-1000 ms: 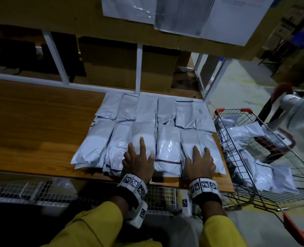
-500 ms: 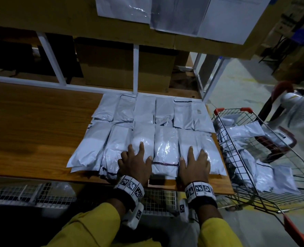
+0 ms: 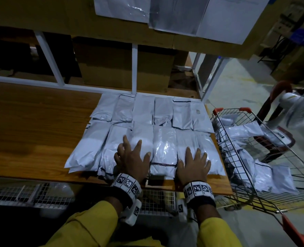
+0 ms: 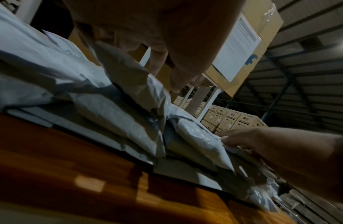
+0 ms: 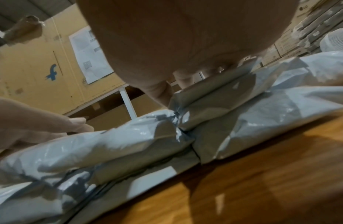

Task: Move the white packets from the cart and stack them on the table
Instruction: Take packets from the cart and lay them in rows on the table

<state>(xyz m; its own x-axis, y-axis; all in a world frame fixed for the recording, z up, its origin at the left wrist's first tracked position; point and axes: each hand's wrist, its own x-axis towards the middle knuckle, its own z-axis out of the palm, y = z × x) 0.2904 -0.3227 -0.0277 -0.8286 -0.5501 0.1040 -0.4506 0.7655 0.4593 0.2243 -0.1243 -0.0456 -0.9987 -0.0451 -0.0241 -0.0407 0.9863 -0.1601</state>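
Several white packets (image 3: 163,145) lie in two overlapping rows on the right end of the wooden table (image 3: 31,132). My left hand (image 3: 132,157) lies flat with fingers spread on the near-row packets left of centre. My right hand (image 3: 194,163) presses flat on the near-row packets (image 5: 243,121) at the right. Neither hand holds anything. More white packets (image 3: 265,177) lie loose inside the wire cart (image 3: 245,168) at the table's right end. In the left wrist view the packets (image 4: 113,115) pile up under my left hand (image 4: 176,63), with my right hand (image 4: 262,142) beyond.
White shelf posts (image 3: 134,68) and brown cartons (image 3: 122,66) stand behind the table. Plastic-covered paper sheets (image 3: 174,13) hang above. A white fan (image 3: 300,107) stands right of the cart. A wire rack (image 3: 28,195) runs under the table's front edge.
Both hands have slid slightly along the near-row packets, still flat on them. The left fingers are spread wider. The packets look much the same.
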